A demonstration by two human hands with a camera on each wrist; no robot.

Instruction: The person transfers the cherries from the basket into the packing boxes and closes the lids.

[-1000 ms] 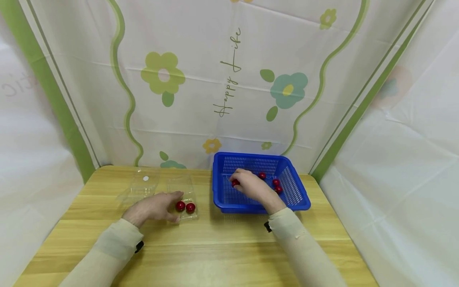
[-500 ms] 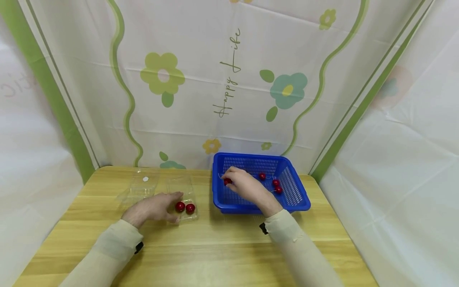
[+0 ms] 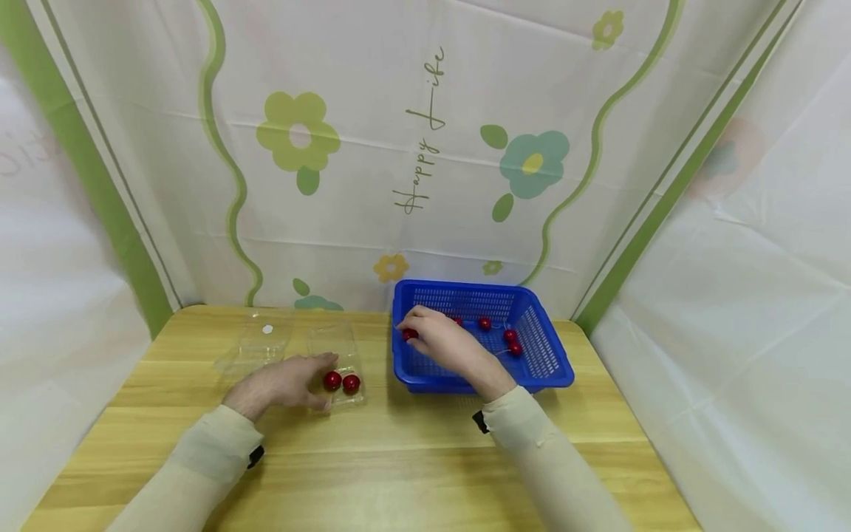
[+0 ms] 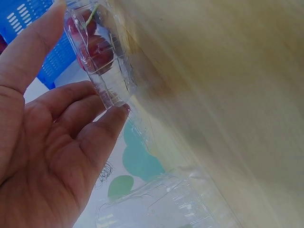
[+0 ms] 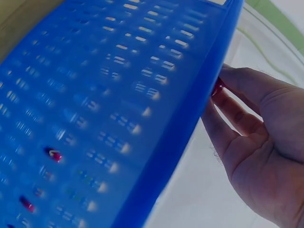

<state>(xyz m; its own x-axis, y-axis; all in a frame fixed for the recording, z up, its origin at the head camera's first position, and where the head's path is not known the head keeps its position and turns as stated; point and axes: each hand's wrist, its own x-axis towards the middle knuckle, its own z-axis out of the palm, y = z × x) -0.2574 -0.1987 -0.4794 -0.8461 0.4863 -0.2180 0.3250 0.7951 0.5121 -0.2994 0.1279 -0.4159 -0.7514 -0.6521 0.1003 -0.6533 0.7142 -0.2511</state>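
My right hand point(image 3: 440, 340) pinches a red cherry point(image 3: 410, 335) over the left side of the blue basket point(image 3: 439, 386). In the right wrist view, part of that cherry point(image 5: 217, 87) shows between the fingertips beside the basket rim. Several other cherries point(image 3: 510, 335) lie inside the basket, one partly behind the hand. My left hand point(image 3: 286, 384) holds a clear plastic clamshell box point(image 3: 355, 400) at its left side, thumb at the front and fingers farther back. Two cherries point(image 3: 351, 383) sit in the box, whose lid stands open toward the back.
Another clear plastic box point(image 3: 262, 343) lies open at the table's back left, with a white round sticker on it. A flower-printed cloth point(image 3: 372, 185) hangs behind the wooden table point(image 3: 352, 473), and white cloth hangs on both sides.
My right hand has moved left across the basket with the pinched cherry, toward the basket's left rim. A cherry behind the hand has come into view. The left hand stays at the box.
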